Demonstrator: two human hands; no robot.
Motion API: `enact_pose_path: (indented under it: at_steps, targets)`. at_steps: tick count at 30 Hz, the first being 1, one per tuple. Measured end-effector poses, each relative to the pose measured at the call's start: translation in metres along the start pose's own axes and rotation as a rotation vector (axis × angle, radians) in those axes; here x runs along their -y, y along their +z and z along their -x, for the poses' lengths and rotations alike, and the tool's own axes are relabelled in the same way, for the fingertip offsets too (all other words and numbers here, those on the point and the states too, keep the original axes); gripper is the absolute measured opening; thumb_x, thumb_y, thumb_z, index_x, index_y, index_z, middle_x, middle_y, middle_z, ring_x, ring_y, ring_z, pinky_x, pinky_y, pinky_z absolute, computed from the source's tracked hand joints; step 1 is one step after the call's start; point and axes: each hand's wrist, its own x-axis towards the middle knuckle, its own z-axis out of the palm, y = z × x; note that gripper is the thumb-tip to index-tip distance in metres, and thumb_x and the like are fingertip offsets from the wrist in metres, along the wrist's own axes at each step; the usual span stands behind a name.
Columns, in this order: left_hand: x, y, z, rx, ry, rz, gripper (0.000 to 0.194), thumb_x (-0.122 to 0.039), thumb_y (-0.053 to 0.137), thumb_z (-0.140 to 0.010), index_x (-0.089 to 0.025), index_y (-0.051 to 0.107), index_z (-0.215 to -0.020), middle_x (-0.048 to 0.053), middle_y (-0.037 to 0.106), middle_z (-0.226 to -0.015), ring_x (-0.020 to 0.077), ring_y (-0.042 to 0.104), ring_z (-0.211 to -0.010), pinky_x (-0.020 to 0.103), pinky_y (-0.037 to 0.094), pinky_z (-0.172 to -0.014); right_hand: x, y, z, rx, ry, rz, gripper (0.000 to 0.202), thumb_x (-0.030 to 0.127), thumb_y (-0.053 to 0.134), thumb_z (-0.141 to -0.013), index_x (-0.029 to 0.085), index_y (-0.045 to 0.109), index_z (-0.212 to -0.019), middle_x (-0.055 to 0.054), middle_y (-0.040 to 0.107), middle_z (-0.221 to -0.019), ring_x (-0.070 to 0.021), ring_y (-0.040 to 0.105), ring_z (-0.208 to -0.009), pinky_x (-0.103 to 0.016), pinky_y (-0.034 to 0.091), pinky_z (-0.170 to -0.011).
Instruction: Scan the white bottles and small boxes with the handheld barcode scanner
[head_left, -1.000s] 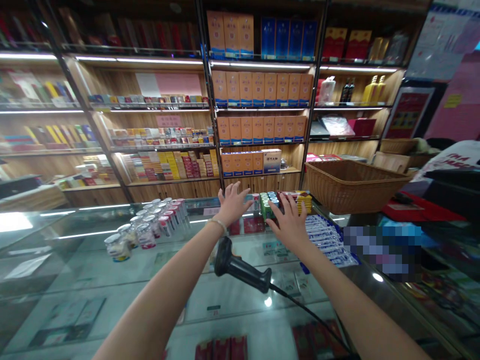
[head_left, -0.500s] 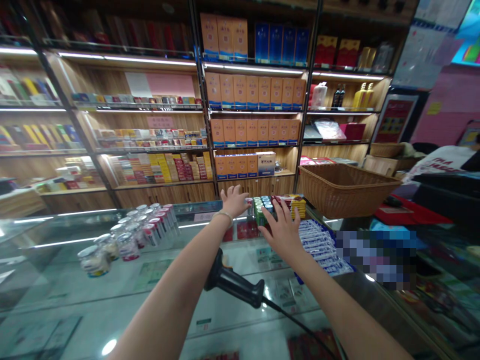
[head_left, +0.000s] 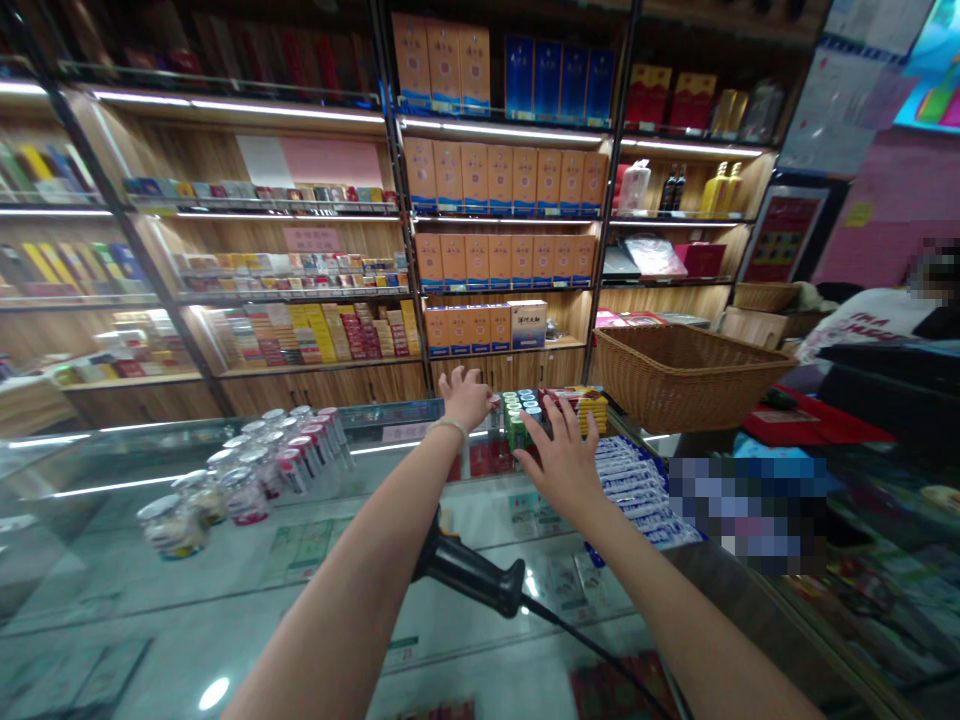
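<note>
Over the far edge of the glass counter [head_left: 247,590], my left hand [head_left: 465,400] has its fingers apart, a small pale roll or tube [head_left: 493,405] beside its thumb; whether they touch I cannot tell. My right hand [head_left: 561,452] is spread open over the counter. Close to its fingertips stand rows of small green and blue tubes [head_left: 517,425] and stacked yellow and brown packs [head_left: 591,412]. Blue-and-white sachets [head_left: 636,490] lie fanned out right of that hand. Beneath my left forearm lies a black barcode scanner [head_left: 476,575], partly hidden, its cable running toward me.
Several clear lidded jars [head_left: 244,495] and pink-and-white containers [head_left: 311,447] stand in rows on the left. A wicker basket [head_left: 682,385] sits at the far right. Beyond the counter are shelves of boxes [head_left: 487,260]. A person in a white shirt [head_left: 862,325] is at the right edge.
The whole view has shifted slightly, with the counter goods now a little farther left. Both hands keep almost the same pose, and the goods look unmoved on the counter.
</note>
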Motion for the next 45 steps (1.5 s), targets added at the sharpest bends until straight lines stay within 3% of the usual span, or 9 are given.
enact_pose_path:
  at_steps: [12,30,45]
  targets:
    - [-0.003,-0.015,0.022,-0.01,0.028,-0.042,0.022,-0.042,0.068,-0.091,-0.03,0.082,-0.101,0.007,0.053,-0.155,0.0411,0.027,-0.151,0.07,0.018,-0.121,0.0,0.002,0.002,-0.008,-0.012,0.003,0.051,0.048,0.059,-0.097,0.029,0.059,-0.145,-0.016,0.041,-0.163,-0.0345,0.028,-0.153,-0.064,0.015,-0.121]
    - [-0.016,-0.043,0.082,-0.002,0.101,-0.062,0.021,-0.031,0.067,-0.088,-0.032,0.082,-0.103,0.007,0.059,-0.147,0.038,0.023,-0.152,0.067,0.012,-0.123,0.018,-0.017,0.01,0.025,-0.046,-0.046,0.052,0.048,0.056,-0.099,0.027,0.057,-0.147,-0.017,0.038,-0.165,-0.035,0.025,-0.154,-0.065,0.011,-0.121]
    - [-0.021,-0.048,0.091,0.005,0.097,-0.053,0.019,-0.031,0.069,-0.086,-0.03,0.083,-0.1,0.008,0.059,-0.147,0.0395,0.025,-0.15,0.067,0.014,-0.122,0.014,-0.013,0.012,0.045,-0.042,-0.068,0.052,0.045,0.056,-0.099,0.026,0.056,-0.148,-0.016,0.04,-0.164,-0.0346,0.026,-0.153,-0.066,0.009,-0.121]
